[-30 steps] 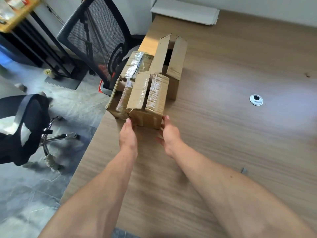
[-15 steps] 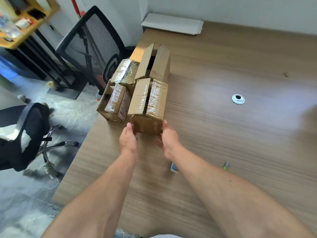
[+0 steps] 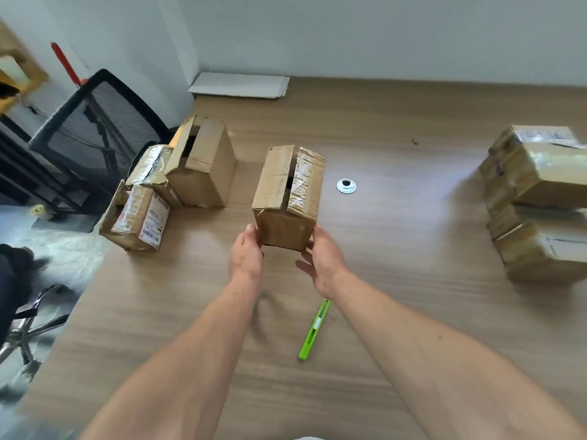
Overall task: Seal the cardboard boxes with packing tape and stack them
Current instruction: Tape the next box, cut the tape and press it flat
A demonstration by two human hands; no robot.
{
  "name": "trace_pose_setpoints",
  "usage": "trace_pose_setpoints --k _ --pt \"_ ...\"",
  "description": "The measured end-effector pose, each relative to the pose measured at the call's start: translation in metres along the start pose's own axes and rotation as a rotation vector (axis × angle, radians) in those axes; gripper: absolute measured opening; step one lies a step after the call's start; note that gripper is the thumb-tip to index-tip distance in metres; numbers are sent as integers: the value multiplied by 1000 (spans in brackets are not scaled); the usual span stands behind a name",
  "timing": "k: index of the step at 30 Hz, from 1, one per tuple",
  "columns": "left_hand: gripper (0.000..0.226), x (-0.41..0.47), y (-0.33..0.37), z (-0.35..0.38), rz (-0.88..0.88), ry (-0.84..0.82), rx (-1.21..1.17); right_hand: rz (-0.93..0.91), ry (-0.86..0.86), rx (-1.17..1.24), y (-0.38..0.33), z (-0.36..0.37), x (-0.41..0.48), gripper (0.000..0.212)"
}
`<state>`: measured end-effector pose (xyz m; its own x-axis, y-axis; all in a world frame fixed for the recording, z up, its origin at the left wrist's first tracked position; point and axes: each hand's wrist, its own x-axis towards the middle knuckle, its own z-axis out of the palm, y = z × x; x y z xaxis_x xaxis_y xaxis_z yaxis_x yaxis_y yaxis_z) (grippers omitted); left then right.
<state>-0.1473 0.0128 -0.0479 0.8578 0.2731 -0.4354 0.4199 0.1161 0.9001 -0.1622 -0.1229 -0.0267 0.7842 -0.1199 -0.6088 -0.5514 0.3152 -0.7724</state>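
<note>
Head: L hand point(image 3: 247, 258) & R hand point(image 3: 321, 265) grip box point(image 3: 282, 201) sides.

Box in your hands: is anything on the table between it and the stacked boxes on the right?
Nothing visible. Only bare table lies between the box and the stacked boxes. The round grommet sits flush farther back; the green cutter lies nearer the person.

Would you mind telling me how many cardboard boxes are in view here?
6 boxes: one box held between left hand and right hand; three at the table's left edge; two stacked far right, cropped. More may be hidden.
</note>
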Motion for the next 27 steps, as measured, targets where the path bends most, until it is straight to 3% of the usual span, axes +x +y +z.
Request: trace_pose_setpoints --k 6,10,12,21,27 --pt "42 -57 -23 70 -72 -128 77 2 76 51 7 -98 -20 38" --pt "35 -73 -64 92 -80 -194 158 34 129 76 26 -149 -35 31" --pt "47 -70 -93 95 -100 -207 221 54 143 84 36 -167 -39 32" --pt "28 -128 -101 100 -202 -195 143 13 157 -5 75 -193 -45 37" --pt "33 -132 -105 88 -201 -229 200 -17 177 -15 97 -203 -31 62"
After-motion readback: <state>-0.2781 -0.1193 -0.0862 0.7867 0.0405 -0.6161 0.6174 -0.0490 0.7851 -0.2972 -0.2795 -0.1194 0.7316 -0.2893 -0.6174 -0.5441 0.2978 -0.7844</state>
